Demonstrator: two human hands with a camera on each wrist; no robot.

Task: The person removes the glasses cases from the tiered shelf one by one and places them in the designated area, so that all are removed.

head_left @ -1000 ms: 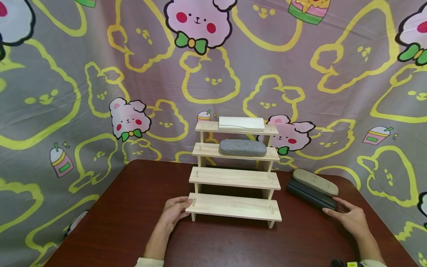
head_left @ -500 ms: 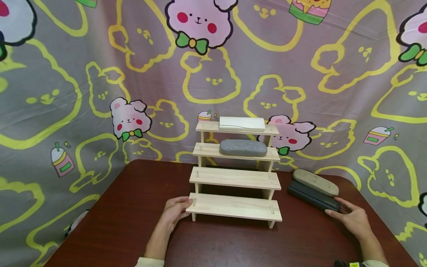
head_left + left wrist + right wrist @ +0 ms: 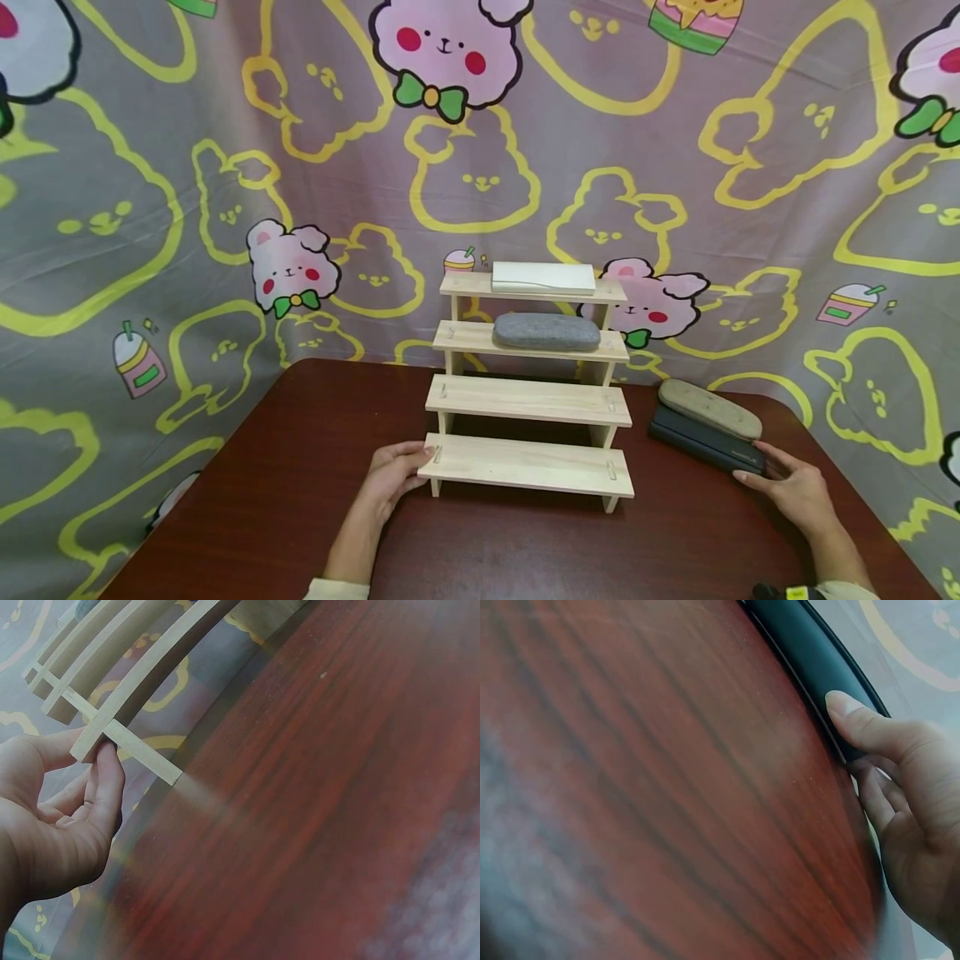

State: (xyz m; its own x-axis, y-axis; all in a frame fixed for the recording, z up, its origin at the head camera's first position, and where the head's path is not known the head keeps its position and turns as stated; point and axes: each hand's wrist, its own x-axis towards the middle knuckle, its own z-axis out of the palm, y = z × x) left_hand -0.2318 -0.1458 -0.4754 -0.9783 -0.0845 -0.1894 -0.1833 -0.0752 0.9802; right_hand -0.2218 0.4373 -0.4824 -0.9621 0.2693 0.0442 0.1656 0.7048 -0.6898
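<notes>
Head view: the dark case [image 3: 701, 439] is pinched by the right hand [image 3: 798, 493] at right of frame.
At lower centre, the left end of the bottom shelf [image 3: 525, 465] is gripped by the left hand [image 3: 393, 473]. Grasping the case appears to be the step in hand; next, a steady lift clear of the beige case [image 3: 708, 410] beside it would be called for.

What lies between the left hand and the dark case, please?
The head view shows the wooden stand and then bare table between the left hand and the dark case.
</notes>
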